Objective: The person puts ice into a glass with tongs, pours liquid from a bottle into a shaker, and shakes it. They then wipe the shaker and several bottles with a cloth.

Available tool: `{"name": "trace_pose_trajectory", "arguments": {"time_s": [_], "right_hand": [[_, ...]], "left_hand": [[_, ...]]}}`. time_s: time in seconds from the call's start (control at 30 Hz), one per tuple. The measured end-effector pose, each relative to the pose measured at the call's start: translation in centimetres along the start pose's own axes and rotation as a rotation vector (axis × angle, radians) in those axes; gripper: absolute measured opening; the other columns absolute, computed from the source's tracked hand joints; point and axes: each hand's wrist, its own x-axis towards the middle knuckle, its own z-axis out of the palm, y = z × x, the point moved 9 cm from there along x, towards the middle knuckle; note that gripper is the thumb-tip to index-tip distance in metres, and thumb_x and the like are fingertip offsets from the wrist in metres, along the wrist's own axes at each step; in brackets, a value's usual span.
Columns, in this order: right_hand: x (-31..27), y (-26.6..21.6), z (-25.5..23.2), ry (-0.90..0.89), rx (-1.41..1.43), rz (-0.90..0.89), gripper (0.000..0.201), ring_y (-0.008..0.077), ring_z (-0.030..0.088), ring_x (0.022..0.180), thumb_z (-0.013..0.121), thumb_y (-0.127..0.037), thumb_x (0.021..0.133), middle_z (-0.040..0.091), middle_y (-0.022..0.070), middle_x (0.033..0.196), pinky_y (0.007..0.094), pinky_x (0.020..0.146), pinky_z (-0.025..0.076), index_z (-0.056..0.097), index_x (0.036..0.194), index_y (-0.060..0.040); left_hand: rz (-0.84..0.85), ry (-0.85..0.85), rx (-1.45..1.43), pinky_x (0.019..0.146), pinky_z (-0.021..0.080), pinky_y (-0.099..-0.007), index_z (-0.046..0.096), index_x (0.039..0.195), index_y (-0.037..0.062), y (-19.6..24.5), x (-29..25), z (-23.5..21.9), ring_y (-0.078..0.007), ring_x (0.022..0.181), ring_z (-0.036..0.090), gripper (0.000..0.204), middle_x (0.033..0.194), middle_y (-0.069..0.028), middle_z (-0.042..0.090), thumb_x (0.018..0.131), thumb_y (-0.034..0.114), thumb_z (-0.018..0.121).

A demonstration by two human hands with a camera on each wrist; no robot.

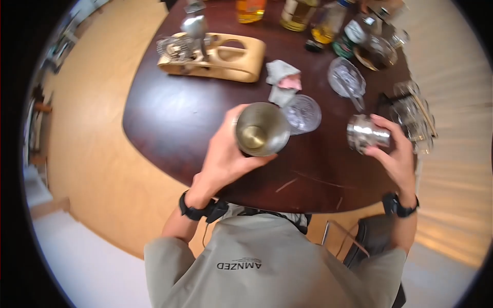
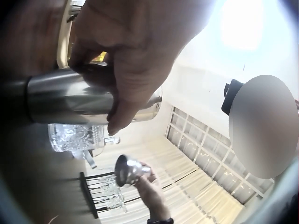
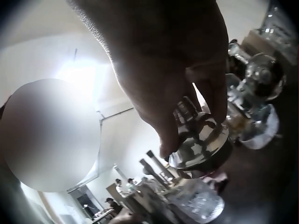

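Note:
My left hand grips a metal shaker tin round its side, and a little pale yellowish liquid shows at the bottom. The same tin looks tall and smooth in the left wrist view. Over the table's right side my right hand pinches a shiny metal shaker top between thumb and fingers. Seen by the right wrist camera, this shaker top has a domed shoulder and a narrow neck. Just beyond the tin stands a cut-glass tumbler, partly overlapped by it.
A wooden bar-tool stand with metal tools is at the far left. A folded cloth lies mid-table. Toward the right are a glass bowl with tongs, several bottles and a rack of glasses near the edge.

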Motion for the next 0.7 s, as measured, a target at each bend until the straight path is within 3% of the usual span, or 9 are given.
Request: {"name": "trace_pose_trajectory", "arguments": {"time_s": [0.07,0.13,0.3,0.37,0.4,0.7], "right_hand": [[1.1,-4.9,-0.2,-0.006,-0.028,-0.071,0.063,0.0226,0.065,0.125,0.091,-0.005,0.074,0.067,0.0173,0.139,0.0367,0.107,0.052,0.064,0.132,0.0003],[1.9,-10.2,1.3,-0.075,-0.127,-0.257,0.067,0.0274,0.066,0.127,0.094,-0.009,0.071,0.065,0.0183,0.143,0.0373,0.106,0.052,0.065,0.13,-0.0012],[5.2,-17.5,8.1,-0.282,-0.247,-0.506,0.064,0.0366,0.067,0.123,0.093,-0.015,0.071,0.067,0.0172,0.138,0.0404,0.1,0.056,0.065,0.128,-0.004],[6.3,-18.8,10.7,-0.345,-0.247,-0.572,0.065,0.0384,0.067,0.12,0.092,-0.015,0.073,0.067,0.0172,0.135,0.042,0.096,0.057,0.063,0.131,-0.0043],[6.8,-19.2,11.5,-0.36,-0.25,-0.584,0.065,0.0384,0.067,0.12,0.092,-0.015,0.073,0.067,0.0172,0.135,0.042,0.096,0.057,0.063,0.131,-0.0043],[7.5,-20.5,15.4,-0.573,-0.405,-0.553,0.06,0.0426,0.064,0.117,0.089,-0.014,0.076,0.066,0.0166,0.132,0.047,0.094,0.055,0.059,0.127,-0.0048]], "left_hand": [[0.037,-0.059,0.012,0.11,0.047,-0.0406,0.05,0.144,0.0009,-0.1,0.0,0.0,-0.0288,0.129,0.059,0.093,0.139,-0.0143,0.057,0.067,0.025,0.098],[-0.027,-0.074,-0.014,0.11,0.047,-0.0422,0.05,0.145,0.0033,-0.1,-0.1,0.0,-0.0308,0.132,0.057,0.093,0.145,-0.0148,0.054,0.069,0.025,0.097],[-0.022,-0.1,-0.023,0.109,0.049,-0.0423,0.049,0.146,0.0046,0.5,0.0,-0.5,-0.0301,0.132,0.059,0.091,0.145,-0.0148,0.056,0.07,0.024,0.096],[-0.084,-0.119,-0.078,0.106,0.051,-0.0418,0.049,0.145,0.0045,0.2,0.0,-0.4,-0.0292,0.127,0.063,0.089,0.14,-0.0143,0.061,0.071,0.024,0.095],[-0.029,-0.096,-0.062,0.099,0.055,-0.0431,0.047,0.144,0.0066,0.0,-0.1,-0.4,-0.0379,0.119,0.066,0.088,0.136,-0.0157,0.061,0.071,0.024,0.093],[0.04,-0.059,-0.084,0.097,0.055,-0.0451,0.045,0.143,0.0053,-0.5,-0.3,-0.5,-0.0389,0.121,0.063,0.089,0.138,-0.0174,0.058,0.07,0.025,0.092]]}}
